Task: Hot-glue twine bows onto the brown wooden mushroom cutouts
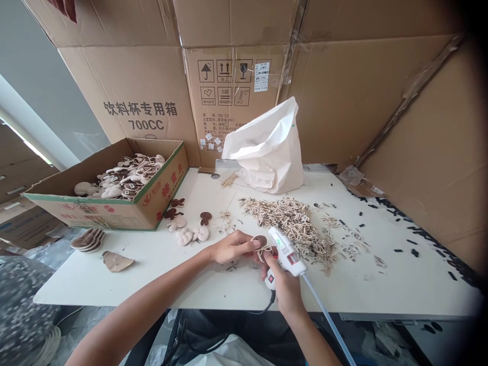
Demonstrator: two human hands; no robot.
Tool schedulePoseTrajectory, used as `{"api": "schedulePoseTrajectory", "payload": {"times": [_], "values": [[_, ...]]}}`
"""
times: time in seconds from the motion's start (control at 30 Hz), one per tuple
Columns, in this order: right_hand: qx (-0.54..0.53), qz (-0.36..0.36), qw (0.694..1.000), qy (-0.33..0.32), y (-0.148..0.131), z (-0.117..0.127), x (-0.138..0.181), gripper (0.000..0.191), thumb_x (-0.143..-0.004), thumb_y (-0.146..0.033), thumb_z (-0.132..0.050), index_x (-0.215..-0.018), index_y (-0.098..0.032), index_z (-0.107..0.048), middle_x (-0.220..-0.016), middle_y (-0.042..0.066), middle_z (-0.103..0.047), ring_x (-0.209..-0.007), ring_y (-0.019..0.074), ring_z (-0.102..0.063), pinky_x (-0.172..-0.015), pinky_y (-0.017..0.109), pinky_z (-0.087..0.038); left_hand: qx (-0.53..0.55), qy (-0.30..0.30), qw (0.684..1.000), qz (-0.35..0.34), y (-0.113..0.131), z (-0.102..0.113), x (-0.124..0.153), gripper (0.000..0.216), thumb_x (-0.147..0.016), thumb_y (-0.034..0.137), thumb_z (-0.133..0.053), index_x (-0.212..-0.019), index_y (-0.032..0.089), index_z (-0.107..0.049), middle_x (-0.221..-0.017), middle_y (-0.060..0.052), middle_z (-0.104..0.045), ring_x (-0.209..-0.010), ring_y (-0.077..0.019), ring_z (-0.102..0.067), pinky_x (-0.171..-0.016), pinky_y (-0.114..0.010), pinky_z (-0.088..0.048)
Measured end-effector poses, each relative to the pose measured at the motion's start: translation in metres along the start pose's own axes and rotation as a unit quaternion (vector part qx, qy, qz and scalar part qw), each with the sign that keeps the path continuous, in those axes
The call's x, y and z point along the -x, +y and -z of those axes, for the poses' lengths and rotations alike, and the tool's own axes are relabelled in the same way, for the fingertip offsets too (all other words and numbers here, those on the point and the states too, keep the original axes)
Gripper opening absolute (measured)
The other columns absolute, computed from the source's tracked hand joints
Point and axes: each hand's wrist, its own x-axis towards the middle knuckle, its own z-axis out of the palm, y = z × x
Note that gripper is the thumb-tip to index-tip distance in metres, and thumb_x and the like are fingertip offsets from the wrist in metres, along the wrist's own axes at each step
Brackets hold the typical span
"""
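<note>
My left hand point(232, 247) pinches a small beige string bow point(262, 249) against a brown mushroom-shaped piece point(261, 240) on the white table point(152, 264). My right hand point(285, 284) grips a white glue gun point(286, 251), whose nozzle points toward the bow. A clear glue stick point(328, 320) juts from the back of the gun toward me. Several pink and brown mushroom pieces point(190, 229) lie just left of my left hand.
A pile of beige bows point(297, 223) lies right of the gun. A white bag point(270, 152) stands behind it. An open cardboard box point(114, 203) of finished pieces sits at left. Black scraps point(412, 244) dot the right side. Cardboard sheets point(343, 91) wall the back.
</note>
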Motion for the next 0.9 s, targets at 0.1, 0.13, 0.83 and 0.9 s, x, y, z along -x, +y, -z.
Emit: {"api": "schedulePoseTrajectory", "payload": {"times": [0.1, 0.13, 0.83, 0.9], "values": [[0.005, -0.005, 1.0, 0.002, 0.001, 0.0, -0.001, 0.036, -0.082, -0.053, -0.081, -0.091, -0.021, -0.069, -0.066, 0.001, -0.069, -0.048, 0.0131, -0.053, -0.045, 0.024, -0.038, -0.02, 0.008, 1.0, 0.006, 0.001, 0.0, 0.0, 0.057, -0.104, 0.057, -0.049, -0.081, 0.011, -0.073, -0.079, -0.007, -0.07, -0.068, -0.013, -0.057, -0.068, -0.025, -0.044], [0.003, -0.007, 1.0, 0.002, 0.002, 0.001, -0.001, 0.036, -0.082, -0.053, -0.082, -0.091, -0.021, -0.069, -0.067, 0.001, -0.07, -0.049, 0.013, -0.054, -0.045, 0.024, -0.038, -0.03, 0.008, 1.0, 0.006, 0.001, 0.0, -0.001, 0.057, -0.104, 0.057, -0.049, -0.081, 0.011, -0.073, -0.077, -0.007, -0.069, -0.066, -0.0125, -0.056, -0.066, -0.025, -0.043], [0.025, -0.004, 1.0, -0.005, 0.01, 0.005, -0.004, 0.036, -0.084, -0.054, -0.079, -0.092, -0.021, -0.067, -0.058, -0.001, -0.065, -0.047, 0.0143, -0.052, -0.045, 0.025, -0.04, -0.014, 0.0, 1.0, 0.003, -0.005, 0.002, -0.001, 0.055, -0.105, 0.055, -0.049, -0.081, 0.012, -0.075, -0.078, -0.008, -0.072, -0.07, -0.0148, -0.063, -0.068, -0.025, -0.048], [0.026, -0.002, 1.0, -0.007, 0.01, 0.004, -0.004, 0.035, -0.086, -0.054, -0.078, -0.09, -0.022, -0.066, -0.055, -0.002, -0.062, -0.047, 0.0142, -0.052, -0.046, 0.025, -0.039, 0.004, -0.002, 1.0, -0.002, -0.005, 0.002, -0.001, 0.055, -0.105, 0.055, -0.048, -0.085, 0.012, -0.076, -0.081, -0.009, -0.073, -0.072, -0.0152, -0.063, -0.069, -0.025, -0.048]]}}
